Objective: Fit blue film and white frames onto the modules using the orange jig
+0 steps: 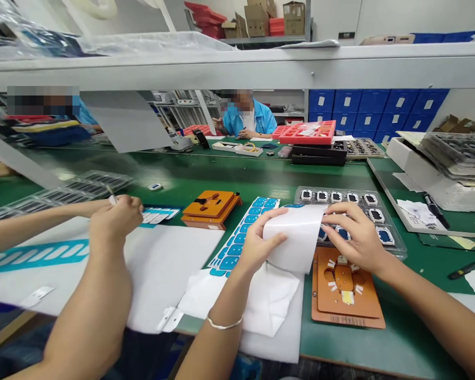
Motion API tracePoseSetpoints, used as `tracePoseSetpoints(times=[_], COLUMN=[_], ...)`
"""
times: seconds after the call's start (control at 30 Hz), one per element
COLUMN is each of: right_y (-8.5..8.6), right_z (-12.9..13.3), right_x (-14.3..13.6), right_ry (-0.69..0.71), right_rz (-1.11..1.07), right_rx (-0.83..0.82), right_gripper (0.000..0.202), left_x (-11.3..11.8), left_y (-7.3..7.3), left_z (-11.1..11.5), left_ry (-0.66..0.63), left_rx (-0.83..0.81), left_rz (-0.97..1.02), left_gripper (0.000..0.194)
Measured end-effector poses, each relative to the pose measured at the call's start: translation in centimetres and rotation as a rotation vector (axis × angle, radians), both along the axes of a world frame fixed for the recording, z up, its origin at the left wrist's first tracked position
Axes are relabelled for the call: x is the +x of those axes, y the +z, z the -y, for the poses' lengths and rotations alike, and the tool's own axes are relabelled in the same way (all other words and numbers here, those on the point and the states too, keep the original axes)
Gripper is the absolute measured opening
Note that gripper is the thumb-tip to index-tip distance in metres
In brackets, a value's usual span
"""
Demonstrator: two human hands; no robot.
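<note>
My left hand (pixel 259 243), with a bangle on the wrist, grips a curled white sticker sheet (pixel 295 240) between thumb and fingers. A bit of blue shows at its top edge. At the sheet's right edge, my right hand (pixel 354 235) has its fingertips closed on it; whether a sticker is between them is hidden. Below my right hand lies an orange fixture (pixel 346 295) with a shaped recess and small white pads. Behind it, a clear tray (pixel 396 245) holds several small white-framed parts with dark faces. Another sheet of blue stickers (pixel 237 240) lies beside my left hand.
At left, a co-worker's hands (pixel 119 214) work above a white foam mat (pixel 154 285). A second orange fixture (pixel 209 208) stands mid-table. A white cloth (pixel 269 301) lies under my left forearm. At right are a marker (pixel 435 211) and stacked trays (pixel 459 158). A shelf beam (pixel 237 71) crosses overhead.
</note>
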State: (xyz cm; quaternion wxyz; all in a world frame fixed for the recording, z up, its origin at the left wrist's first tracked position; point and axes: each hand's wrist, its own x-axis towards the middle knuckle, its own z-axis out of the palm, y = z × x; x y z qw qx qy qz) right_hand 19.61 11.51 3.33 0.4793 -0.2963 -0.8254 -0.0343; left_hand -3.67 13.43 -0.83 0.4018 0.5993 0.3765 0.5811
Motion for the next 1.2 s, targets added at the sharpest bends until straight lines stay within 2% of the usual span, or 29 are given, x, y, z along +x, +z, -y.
tracePoseSetpoints(times=[0.13, 0.23, 0.33, 0.47, 0.53, 0.63, 0.77, 0.9, 1.0, 1.1, 1.2], right_y=[0.3, 0.3, 0.4, 0.8, 0.7, 0.3, -0.2, -0.4, -0.4, 0.3, 1.8], right_z=[0.6, 0.5, 0.4, 0.5, 0.6, 0.9, 1.2, 1.0, 0.6, 0.4, 0.5], right_x=[-0.1, 0.3, 0.8, 1.0, 0.8, 0.4, 0.2, 0.2, 0.1, 0.6, 2.0], right_ry=[0.032, 0.06, 0.043, 0.014, 0.002, -0.066, -0.139, -0.056, -0.005, 0.044, 0.018], right_rz=[-0.082, -0.096, -0.087, -0.019, 0.075, 0.21, 0.247, 0.16, 0.056, -0.15, -0.284], right_rx=[-0.084, -0.172, -0.205, -0.062, 0.002, -0.004, -0.122, -0.281, -0.276, -0.263, -0.39], right_gripper=[0.01, 0.012, 0.013, 0.008, 0.02, 0.031, 0.029, 0.016, 0.011, 0.01, 0.007], left_x=[0.2, 0.7, 1.4, 2.4, 2.8, 3.1, 2.9, 2.9, 2.8, 1.9, -0.4], left_y=[-0.6, -0.7, -0.6, -0.7, -1.0, -1.5, -2.1, -2.6, -2.7, -2.2, -1.5], left_z=[0.1, 0.1, 0.5, 1.1, 1.3, 1.6, 1.6, 1.3, 1.0, 0.4, -0.8], left_ry=[-0.075, -0.122, -0.175, -0.288, -0.357, -0.405, -0.355, -0.309, -0.306, -0.312, -0.151], left_rx=[0.022, 0.004, 0.016, 0.036, 0.04, 0.046, 0.104, 0.188, 0.2, 0.083, -0.211], left_rz=[0.043, 0.048, 0.041, 0.081, 0.119, 0.102, -0.003, -0.115, -0.134, -0.151, -0.333], left_gripper=[0.064, 0.042, 0.032, 0.037, 0.042, 0.043, 0.04, 0.037, 0.037, 0.04, 0.045])
